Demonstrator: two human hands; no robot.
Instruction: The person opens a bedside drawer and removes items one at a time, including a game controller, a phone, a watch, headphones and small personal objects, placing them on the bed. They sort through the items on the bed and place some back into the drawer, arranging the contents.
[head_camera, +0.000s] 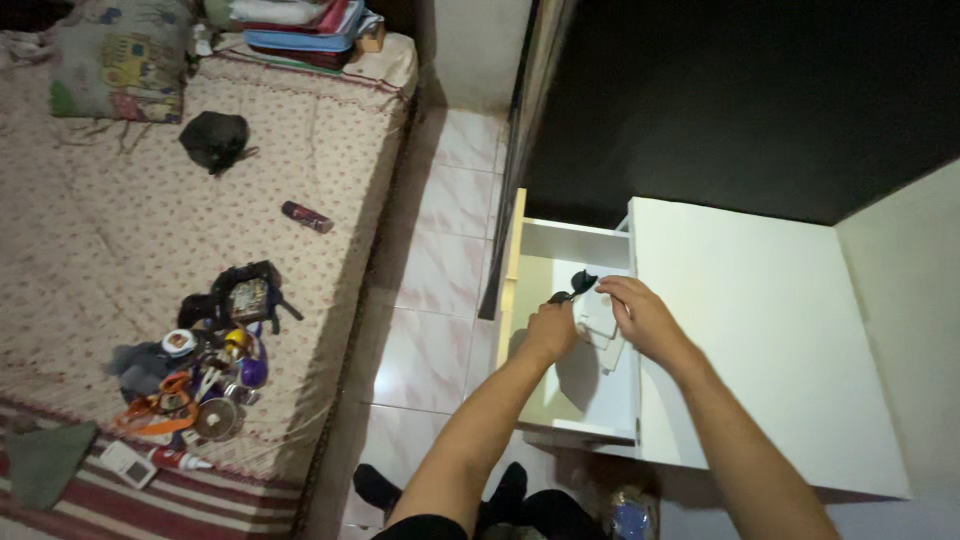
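- Pink floor tiles (440, 250) run between a flower-patterned bed (150, 230) and a white cabinet (760, 330), whose drawer (560, 400) stands pulled open.
- Left hand (553, 328) is curled shut on a small black object (580, 283), just above the drawer.
- Right hand (640, 315) pinches folded white paper (600, 318), touching the left grip.
- Best handled low over the drawer, I judge, both grips snug.
- Clutter (200, 370) lies well left on the bed.

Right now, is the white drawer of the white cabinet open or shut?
Open. The white drawer is pulled out from the white cabinet; its pale inside shows, and both hands, left and right, hold white items over it.
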